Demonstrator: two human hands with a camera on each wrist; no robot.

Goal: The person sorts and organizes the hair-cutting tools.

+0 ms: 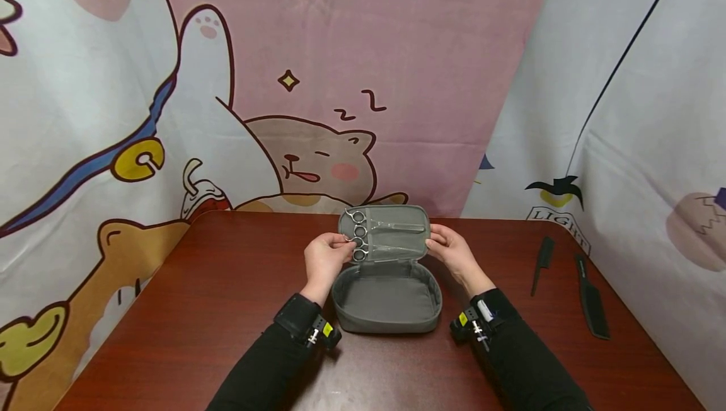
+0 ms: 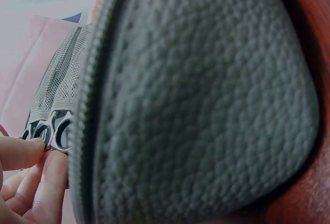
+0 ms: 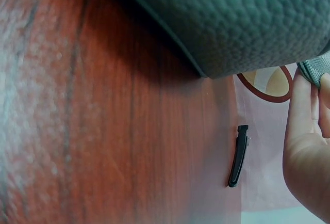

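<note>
Both hands (image 1: 324,258) hold case lid (image 1: 397,219) upright; scissors (image 1: 374,234) apparently lie crosswise.

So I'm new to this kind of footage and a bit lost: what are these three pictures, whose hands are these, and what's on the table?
No machine here: a person works with bare hands, wearing three cameras. The wide picture comes from the head, looking down at a reddish wooden table. The two close-ups come from cameras strapped to each wrist, which is why they look skewed and very near.

On the table stands an open grey zip case with its lid raised. Scissors sit tucked in the lid's mesh pocket. The left hand pinches at the scissor rings; the left wrist view shows the fingertips on them. The right hand grips the lid's other edge. Two black combs lie to the right, untouched.
</note>
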